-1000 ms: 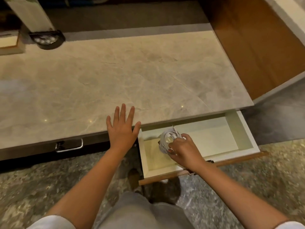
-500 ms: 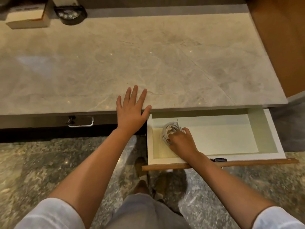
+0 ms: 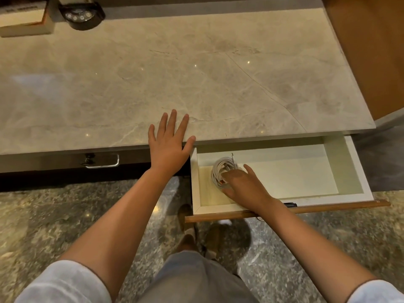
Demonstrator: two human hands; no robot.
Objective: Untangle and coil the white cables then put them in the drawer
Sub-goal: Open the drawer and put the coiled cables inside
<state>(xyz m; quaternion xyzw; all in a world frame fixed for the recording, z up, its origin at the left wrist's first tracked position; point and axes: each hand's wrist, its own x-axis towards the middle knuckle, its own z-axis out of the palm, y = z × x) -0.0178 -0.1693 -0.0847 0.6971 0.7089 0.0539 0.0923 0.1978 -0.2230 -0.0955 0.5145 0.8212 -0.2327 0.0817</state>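
The drawer [image 3: 347, 169] stands pulled out under the marble tabletop [image 3: 196, 73], and the coil of white cables [image 3: 220, 169] lies on its floor in the left part, right under the fingertips of the right hand [image 3: 244, 184]. The coil is a loose oval hank lying flat, its long axis running roughly from the drawer's back wall toward the front edge; a thin cable end pokes out at the far side, pointing toward the back wall. The right hand's fingers reach forward over the near side of the coil, touching it, more relaxed than clenched. The left hand [image 3: 168, 145] lies flat and spread on the tabletop edge, just left of the drawer, holding nothing. Left of that hand, a metal handle [image 3: 102, 161] shows on a closed drawer front.
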